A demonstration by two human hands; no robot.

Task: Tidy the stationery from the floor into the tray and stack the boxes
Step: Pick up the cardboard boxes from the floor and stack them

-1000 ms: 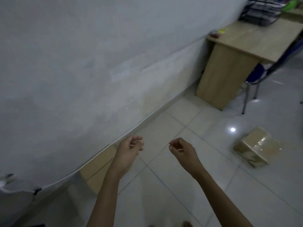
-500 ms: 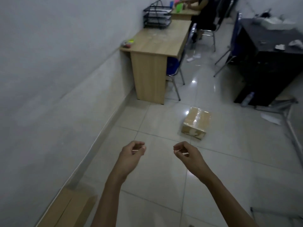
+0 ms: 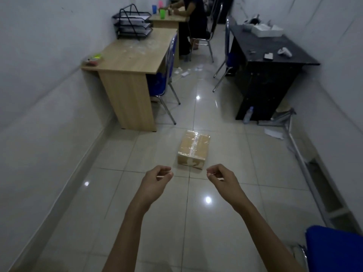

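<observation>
A narrow room with a glossy pale tiled floor [image 3: 225,222] runs up the frame between grey walls. At centre lies the tape-sealed brown cardboard box [image 3: 193,149], its long axis pointing up-frame, slightly tilted right, with bare tiles on every side. Just below it, the left hand [image 3: 157,180] and right hand [image 3: 221,178] hover curled, each pinching something thin and pale, too small to identify. The black wire stacked tray [image 3: 133,23] sits on the light wooden desk [image 3: 133,57], upper left.
</observation>
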